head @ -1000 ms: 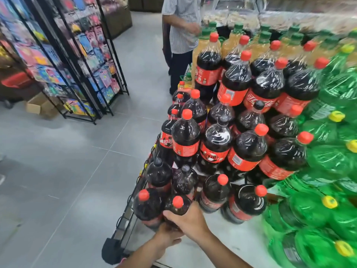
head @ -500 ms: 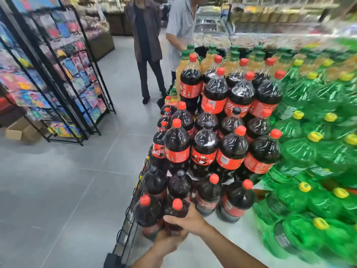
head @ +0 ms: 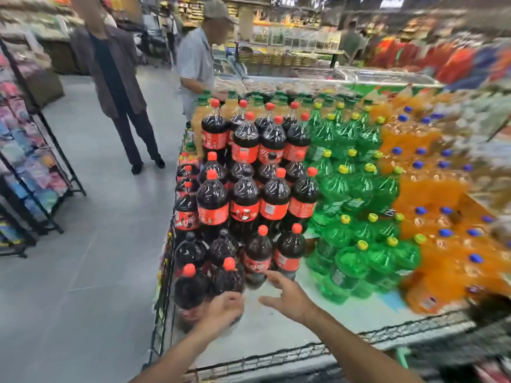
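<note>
Tiers of dark cola bottles (head: pixel 244 200) with red caps and red labels stand stacked on a low white display platform (head: pixel 279 327). My left hand (head: pixel 221 310) grips the lower body of the front-row cola bottle (head: pixel 228 280), which stands upright at the platform's near left corner. To the right of that bottle, my right hand (head: pixel 289 297) hovers just above the platform with its fingers spread, holding nothing. A second front-row cola bottle (head: pixel 190 288) stands directly left of the gripped one.
Green bottles (head: pixel 348 261) and orange bottles (head: pixel 442 244) fill the platform to the right. A black wire rail (head: pixel 276 356) edges its near and left sides. Two people (head: pixel 116 78) (head: pixel 196 62) stand in the aisle beyond. A black rack of packets (head: pixel 27 167) lines the left.
My right hand has let go of the front cola bottle's top and moved right, opening. The left hand stays on the bottle. The view has swung up and to the right.
</note>
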